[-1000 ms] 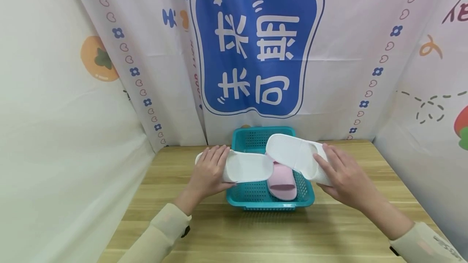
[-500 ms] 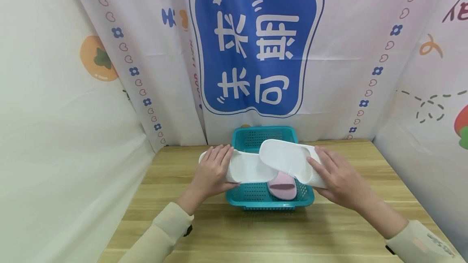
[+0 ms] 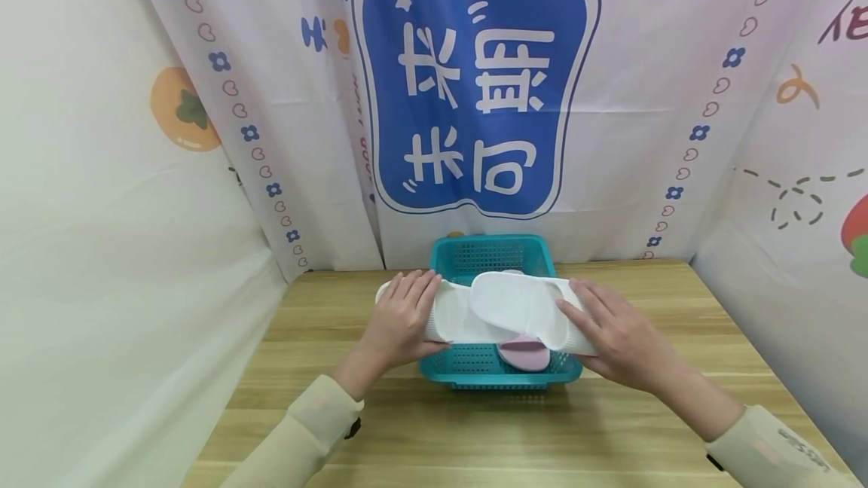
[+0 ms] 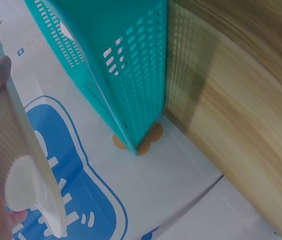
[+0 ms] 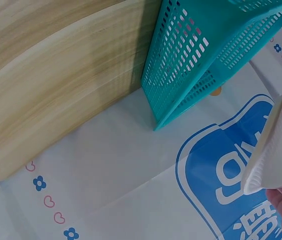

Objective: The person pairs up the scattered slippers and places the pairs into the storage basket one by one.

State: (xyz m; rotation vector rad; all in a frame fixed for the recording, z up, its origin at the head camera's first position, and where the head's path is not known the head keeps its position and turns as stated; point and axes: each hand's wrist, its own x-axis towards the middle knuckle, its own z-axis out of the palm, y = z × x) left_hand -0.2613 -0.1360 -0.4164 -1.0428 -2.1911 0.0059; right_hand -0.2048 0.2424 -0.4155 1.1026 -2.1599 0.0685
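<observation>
My left hand point(image 3: 398, 320) grips one white slipper point(image 3: 450, 318) by its strap end, fingers over the top. With my right hand point(image 3: 618, 333) I hold a second white slipper point(image 3: 511, 303) around its strap. The right slipper's sole end overlaps the left one, above a teal basket point(image 3: 502, 380). Inside the basket lies a pink slipper point(image 3: 525, 356), mostly covered by the white pair. In the left wrist view the left slipper point(image 4: 23, 135) appears edge-on beside the fingers. The right wrist view shows part of the right slipper point(image 5: 273, 160) at its edge, with fingertips on it.
The perforated basket stands on a wood-grain table point(image 3: 488, 435) near its back edge. Behind hangs a white printed cloth point(image 3: 631, 141) with a blue panel point(image 3: 475, 89). More white cloth walls rise at left and right. A pale sliver shows behind the right slipper, kind unclear.
My right hand has moved left and slightly down with its slipper, while the left hand has shifted slightly right. The white slippers now overlap more and cover more of the pink one.
</observation>
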